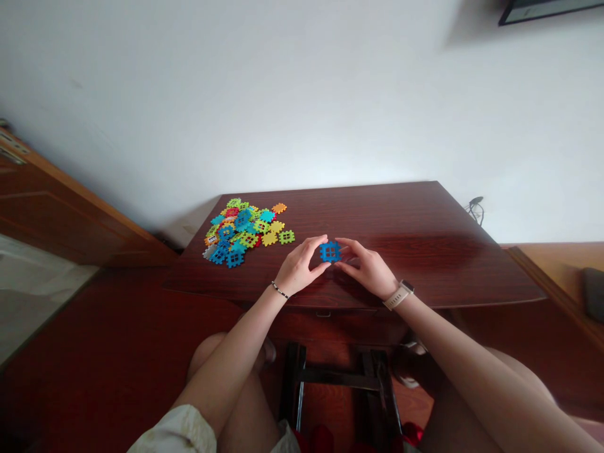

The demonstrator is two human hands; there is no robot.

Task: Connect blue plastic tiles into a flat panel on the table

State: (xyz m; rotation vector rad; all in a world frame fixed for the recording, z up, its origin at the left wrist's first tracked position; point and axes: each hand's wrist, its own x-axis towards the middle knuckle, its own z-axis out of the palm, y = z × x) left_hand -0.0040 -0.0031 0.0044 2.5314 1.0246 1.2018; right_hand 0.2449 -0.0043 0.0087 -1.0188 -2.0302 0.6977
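A pale wall point(302, 94) stands behind a dark red-brown bench point(401, 220), its top glossy with visible grain. The left hand point(297, 265) is curved into a wide pinch, thumb toward the wearer and forefinger on the far side, with the left part of a blue tile point(331, 253) between them. The right hand point(372, 269) mirrors it at the right part, thumb and forefinger at the near and far edges. The tile is therefore held by both, over the front middle of the bench (whether it rests on the surface or is lifted cannot be told). It has toothed edges and window-like openings.

A beaded bracelet point(280, 290) is on the left wrist, a watch point(399, 295) with a light strap on the right. To the left of the hands lies a loose, overlapping pile point(243, 220) of similar tiles in blue, green, yellow, red and orange. A green tile point(286, 237) lies flat at the pile's right side, nearest the left hand.

Further out: a wooden door point(70, 201) at left, a black cable point(476, 206) by the wall beyond the bench's right side, and a dark-edged panel point(542, 12), partly cut off, at upper right.
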